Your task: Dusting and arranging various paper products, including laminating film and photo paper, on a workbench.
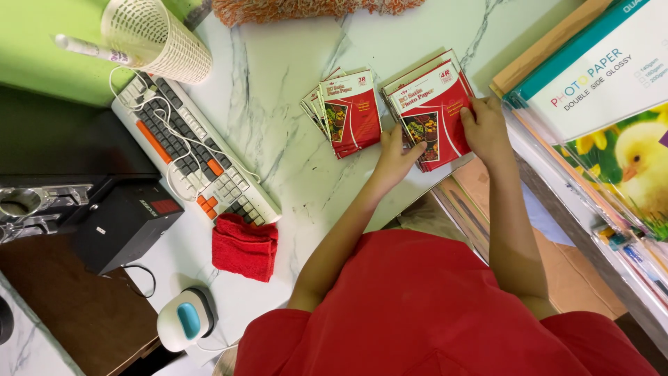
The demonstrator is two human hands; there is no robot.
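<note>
On the white marble-patterned counter (278,104), a fanned stack of smaller red photo-paper packs (346,113) partly hides its lower packs. Beside it, the left hand (394,154) and right hand (484,127), fingers curled, grip the larger red photo-paper pack stack (433,110) by its edges.

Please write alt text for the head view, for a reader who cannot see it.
Both hands, left hand and right hand, grip a stack of red paper packs on a white marble table. A second stack lies beside it, with a keyboard and red cloth further left.
</note>
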